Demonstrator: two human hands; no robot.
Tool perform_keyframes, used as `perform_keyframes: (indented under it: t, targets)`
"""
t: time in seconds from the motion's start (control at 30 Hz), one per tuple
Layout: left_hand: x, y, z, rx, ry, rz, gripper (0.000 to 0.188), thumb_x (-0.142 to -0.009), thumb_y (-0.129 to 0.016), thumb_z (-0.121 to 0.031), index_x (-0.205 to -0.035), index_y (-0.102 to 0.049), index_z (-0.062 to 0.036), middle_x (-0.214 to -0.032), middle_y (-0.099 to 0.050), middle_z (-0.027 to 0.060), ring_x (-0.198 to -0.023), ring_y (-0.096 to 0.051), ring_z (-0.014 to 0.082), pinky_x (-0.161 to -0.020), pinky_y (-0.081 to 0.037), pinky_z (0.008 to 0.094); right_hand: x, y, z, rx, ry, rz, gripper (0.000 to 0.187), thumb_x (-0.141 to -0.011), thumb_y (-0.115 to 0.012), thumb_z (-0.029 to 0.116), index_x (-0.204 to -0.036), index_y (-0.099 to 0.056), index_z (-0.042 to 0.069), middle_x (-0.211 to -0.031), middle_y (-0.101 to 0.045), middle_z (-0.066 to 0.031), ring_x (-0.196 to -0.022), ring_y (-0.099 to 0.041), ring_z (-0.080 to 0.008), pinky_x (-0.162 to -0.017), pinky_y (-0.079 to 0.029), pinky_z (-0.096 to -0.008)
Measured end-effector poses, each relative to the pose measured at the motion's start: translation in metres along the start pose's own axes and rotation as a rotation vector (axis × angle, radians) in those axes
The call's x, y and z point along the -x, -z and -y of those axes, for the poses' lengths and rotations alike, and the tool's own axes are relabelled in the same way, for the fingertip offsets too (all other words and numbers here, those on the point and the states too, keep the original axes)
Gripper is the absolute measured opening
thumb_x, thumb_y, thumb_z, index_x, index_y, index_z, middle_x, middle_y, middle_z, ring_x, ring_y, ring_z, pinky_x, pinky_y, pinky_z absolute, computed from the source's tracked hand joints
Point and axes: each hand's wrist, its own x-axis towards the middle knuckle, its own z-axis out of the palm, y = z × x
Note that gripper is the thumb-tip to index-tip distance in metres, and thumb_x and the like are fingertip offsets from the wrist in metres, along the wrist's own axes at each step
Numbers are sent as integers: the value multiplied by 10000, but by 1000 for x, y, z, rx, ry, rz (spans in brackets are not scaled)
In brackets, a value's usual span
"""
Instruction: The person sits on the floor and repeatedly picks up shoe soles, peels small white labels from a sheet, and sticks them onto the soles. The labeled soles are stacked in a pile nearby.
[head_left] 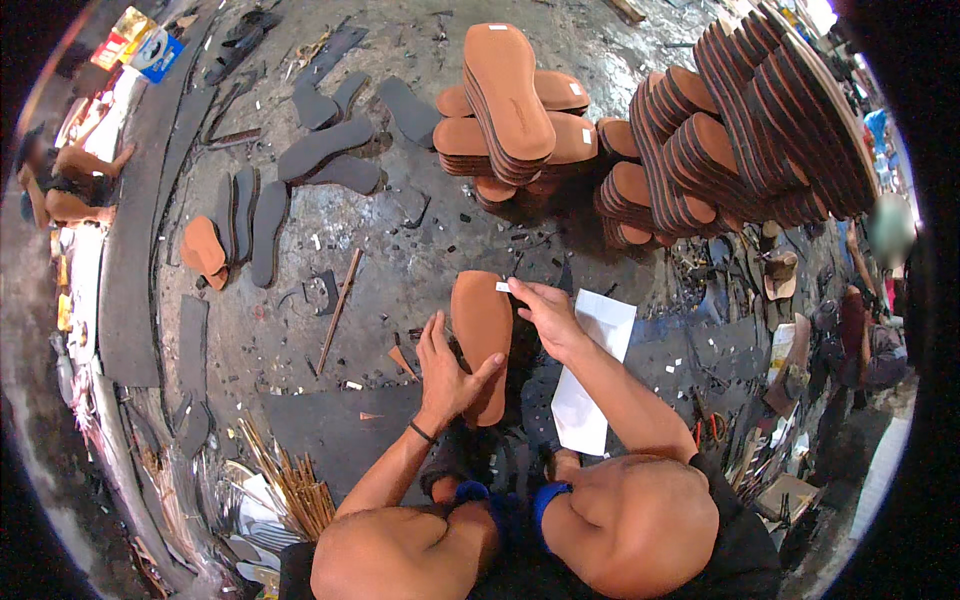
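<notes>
A brown shoe insole (pixel 482 318) lies lengthwise in front of me, between my hands. My left hand (pixel 450 375) holds it from the left, the thumb across its top face and the fingers along its edge. At the insole's far right corner, my right hand (pixel 545 315) pinches a small white label (pixel 503 287) between thumb and fingertips. A white sheet (pixel 590 390) lies beside my right forearm, partly covered by it.
Stacked brown insoles (pixel 508 90) with white labels stand ahead. Taller insole piles (pixel 740 130) rise at the far right. Dark sole pieces (pixel 325 148) and a brown stick (pixel 340 310) lie on the littered floor. Thin sticks (pixel 290 480) are bundled at the near left.
</notes>
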Motion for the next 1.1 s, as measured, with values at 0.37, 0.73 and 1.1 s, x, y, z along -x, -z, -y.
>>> perform_keyframes:
  t: [0.37, 0.73, 1.1]
  targets:
    - [-33, -15, -21, -236, -262, -32, 985, -744, -730, -508, -1468, -295, -1, -1522, -255, 230, -1385, -256, 425, -1125, -211, 532, -30, -23, -27, 598, 513, -205, 242, -816, -757, 279, -862, -734, 43, -1044, -612, -169, -1135, -521, -329, -995, -412, -414]
    - [-31, 14, -17, -26, -203, -154, 935, -666, -803, -257, -1421, -347, 52, -1450, -376, 263, -1353, -348, 415, -1144, -267, 461, 2, 62, -24, 405, 327, -484, 431, -874, -733, 313, -1104, -536, 5, -1115, -541, -135, -849, -609, -204, -757, -509, -339]
    - [-29, 63, -43, -284, -299, -127, 591, -784, -772, -269, -1260, -549, 2, -1237, -565, 208, -1190, -513, 363, -1011, -394, 455, 95, 154, -100, 709, 124, -642, 456, -819, -719, 148, -1175, -491, -22, -777, -672, -118, -691, -660, -208, -657, -519, -337]
